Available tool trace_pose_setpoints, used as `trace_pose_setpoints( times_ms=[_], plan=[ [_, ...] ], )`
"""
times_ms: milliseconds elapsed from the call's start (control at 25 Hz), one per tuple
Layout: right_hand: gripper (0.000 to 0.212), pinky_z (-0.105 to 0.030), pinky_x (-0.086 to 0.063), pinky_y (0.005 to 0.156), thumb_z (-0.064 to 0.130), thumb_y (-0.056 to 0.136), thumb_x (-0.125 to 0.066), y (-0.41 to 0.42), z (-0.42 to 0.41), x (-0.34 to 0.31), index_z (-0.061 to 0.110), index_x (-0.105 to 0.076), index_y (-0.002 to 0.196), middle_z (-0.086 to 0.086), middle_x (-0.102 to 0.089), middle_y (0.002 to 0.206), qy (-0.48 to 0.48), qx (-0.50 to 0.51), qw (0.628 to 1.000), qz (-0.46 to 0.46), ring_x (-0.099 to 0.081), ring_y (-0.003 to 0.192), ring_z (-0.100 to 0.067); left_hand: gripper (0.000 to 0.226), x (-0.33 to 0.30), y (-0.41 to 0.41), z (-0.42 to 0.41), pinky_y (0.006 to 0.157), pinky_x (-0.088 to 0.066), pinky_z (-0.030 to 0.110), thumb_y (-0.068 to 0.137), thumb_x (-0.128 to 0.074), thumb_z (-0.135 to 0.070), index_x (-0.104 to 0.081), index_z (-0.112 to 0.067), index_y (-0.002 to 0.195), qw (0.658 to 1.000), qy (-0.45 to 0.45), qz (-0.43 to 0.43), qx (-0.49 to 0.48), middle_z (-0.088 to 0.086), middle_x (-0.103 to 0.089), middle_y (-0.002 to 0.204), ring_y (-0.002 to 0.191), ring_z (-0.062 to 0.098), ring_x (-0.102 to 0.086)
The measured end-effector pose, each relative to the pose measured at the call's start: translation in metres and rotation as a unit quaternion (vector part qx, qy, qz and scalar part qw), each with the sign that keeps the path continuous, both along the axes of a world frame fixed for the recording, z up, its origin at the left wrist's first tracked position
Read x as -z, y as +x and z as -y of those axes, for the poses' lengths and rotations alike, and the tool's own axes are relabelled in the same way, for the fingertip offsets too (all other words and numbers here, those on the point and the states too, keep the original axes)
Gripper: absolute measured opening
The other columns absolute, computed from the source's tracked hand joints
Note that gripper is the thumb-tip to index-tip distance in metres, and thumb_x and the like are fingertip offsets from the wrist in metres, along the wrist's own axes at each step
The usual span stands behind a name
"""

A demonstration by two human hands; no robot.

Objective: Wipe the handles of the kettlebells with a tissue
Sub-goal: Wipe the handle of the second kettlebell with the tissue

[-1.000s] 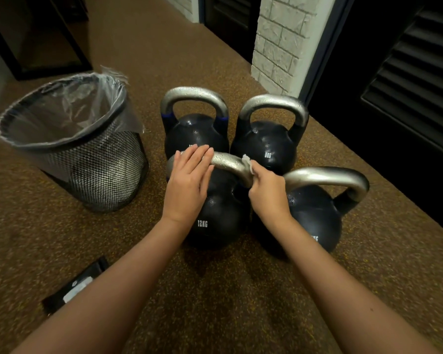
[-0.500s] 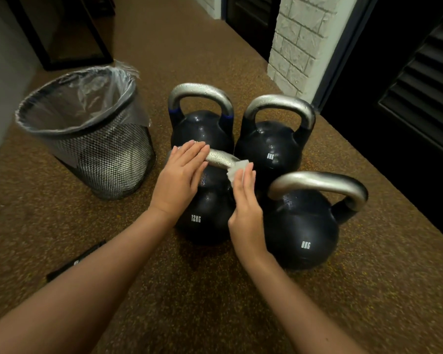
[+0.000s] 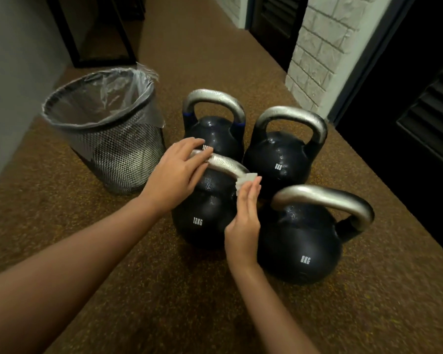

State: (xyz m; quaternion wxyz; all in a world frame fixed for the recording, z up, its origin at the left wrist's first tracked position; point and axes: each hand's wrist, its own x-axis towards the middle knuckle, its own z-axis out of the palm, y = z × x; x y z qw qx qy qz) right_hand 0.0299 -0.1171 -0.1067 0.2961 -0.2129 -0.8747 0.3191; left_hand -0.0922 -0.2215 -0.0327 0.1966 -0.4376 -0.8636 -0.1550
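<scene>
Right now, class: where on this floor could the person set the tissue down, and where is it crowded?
Free: brown speckled floor near the camera, and the strip right of the near 8KG black kettlebell. Crowded: the four kettlebells cluster tightly, the mesh wastebasket just left.

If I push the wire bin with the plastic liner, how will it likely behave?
The bin is thin open mesh and looks nearly empty, so it is probably light and would slide or tip easily. It is tall and narrows toward the base, which favours tipping. Its liner looks thin and floppy, likely to crumple when touched.
</scene>
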Motion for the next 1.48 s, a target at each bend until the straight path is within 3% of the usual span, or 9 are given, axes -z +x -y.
trace_pose_setpoints(
  times_ms=[120, 240, 440, 640, 880, 1000, 1120, 1320, 1480],
  plan=[
    [0.071, -0.036, -0.026, 0.114, -0.018, 0.083, -0.038, -0.002, 0.007, 0.011, 0.005, -0.017, 0.147, -0.009, -0.005, 0.157, 0.035, 0.021, 0.999, 0.0, -0.012, 0.145, -0.023, 0.04, 0.009, -0.001, 0.004, 0.101, -0.039, 0.033, 0.094, -0.045, -0.024, -0.052, -0.011, 0.131, 0.999, 0.011, 0.004, 0.03, 0.011, -0.053, 0.129, 0.123, 0.023, -0.046],
    [0.069, -0.037, -0.034, 0.111, -0.015, 0.088, -0.037, -0.007, 0.016, 0.014, 0.009, -0.013, 0.148, -0.003, -0.005, 0.157, -0.06, 0.076, 0.995, -0.025, -0.024, 0.142, -0.021, 0.042, 0.015, 0.0, 0.003, 0.101, -0.04, 0.032, 0.092, -0.045, -0.023, -0.051, -0.011, 0.131, 0.998, 0.048, 0.019, 0.038, 0.009, -0.053, 0.129, 0.123, 0.022, -0.044],
    [0.069, -0.028, -0.016, 0.116, -0.016, 0.088, -0.037, -0.02, 0.034, 0.007, 0.009, -0.009, 0.146, -0.003, -0.002, 0.156, -0.025, 0.111, 0.993, -0.039, -0.008, 0.145, -0.019, 0.043, 0.024, 0.002, -0.002, 0.103, -0.042, 0.04, 0.09, -0.043, -0.021, -0.052, -0.008, 0.129, 0.995, 0.095, 0.026, 0.017, 0.011, -0.055, 0.127, 0.122, 0.025, -0.046],
    [0.067, -0.018, -0.018, 0.114, -0.014, 0.089, -0.039, -0.028, 0.042, 0.007, 0.009, -0.011, 0.146, -0.014, -0.014, 0.156, -0.089, 0.164, 0.981, -0.06, -0.028, 0.138, -0.016, 0.047, 0.027, -0.004, -0.001, 0.099, -0.044, 0.046, 0.088, -0.038, -0.021, -0.05, -0.009, 0.131, 0.997, 0.074, 0.021, 0.031, 0.013, -0.055, 0.129, 0.122, 0.029, -0.047],
    [0.073, -0.031, -0.019, 0.116, -0.016, 0.086, -0.039, -0.026, 0.042, 0.014, 0.008, -0.01, 0.148, -0.006, -0.004, 0.158, -0.012, 0.168, 0.986, -0.007, -0.013, 0.144, -0.019, 0.048, 0.029, -0.006, -0.001, 0.096, -0.046, 0.047, 0.087, -0.036, -0.019, -0.048, -0.009, 0.132, 0.996, 0.077, 0.031, 0.042, 0.012, -0.053, 0.13, 0.124, 0.029, -0.045],
    [0.072, -0.035, -0.027, 0.115, -0.013, 0.089, -0.039, -0.033, 0.044, 0.008, 0.015, -0.005, 0.146, -0.008, -0.013, 0.157, -0.095, 0.191, 0.976, -0.053, -0.026, 0.142, -0.019, 0.048, 0.029, -0.006, -0.001, 0.095, -0.047, 0.048, 0.086, -0.036, -0.019, -0.048, -0.008, 0.132, 0.995, 0.083, 0.036, 0.047, 0.013, -0.053, 0.129, 0.123, 0.03, -0.045],
    [0.062, -0.032, -0.025, 0.116, -0.009, 0.091, -0.039, -0.042, 0.032, -0.006, 0.014, -0.024, 0.147, -0.01, -0.03, 0.152, -0.097, 0.21, 0.969, -0.092, -0.027, 0.141, -0.017, 0.048, 0.029, -0.008, -0.001, 0.095, -0.047, 0.047, 0.085, -0.038, -0.017, -0.049, -0.009, 0.131, 0.994, 0.091, 0.038, 0.047, 0.012, -0.054, 0.128, 0.122, 0.029, -0.046],
    [0.053, -0.008, -0.027, 0.098, -0.009, 0.088, -0.039, -0.033, 0.001, -0.039, 0.015, -0.047, 0.135, -0.01, -0.056, 0.131, -0.116, 0.187, 0.975, 0.009, -0.05, 0.124, -0.02, 0.047, 0.03, -0.006, -0.001, 0.096, -0.047, 0.045, 0.084, -0.039, -0.016, -0.053, -0.008, 0.128, 0.993, 0.097, 0.038, 0.052, 0.011, -0.056, 0.125, 0.119, 0.028, -0.048],
    [0.054, -0.02, -0.037, 0.096, -0.004, 0.088, -0.039, -0.032, -0.027, -0.069, 0.024, -0.052, 0.133, -0.011, -0.061, 0.124, -0.109, 0.127, 0.974, 0.151, -0.054, 0.117, -0.027, 0.046, 0.03, -0.007, -0.002, 0.104, -0.041, 0.045, 0.084, -0.039, -0.017, -0.054, -0.009, 0.127, 0.994, 0.099, 0.032, 0.043, 0.011, -0.057, 0.126, 0.12, 0.029, -0.049]
  ],
)
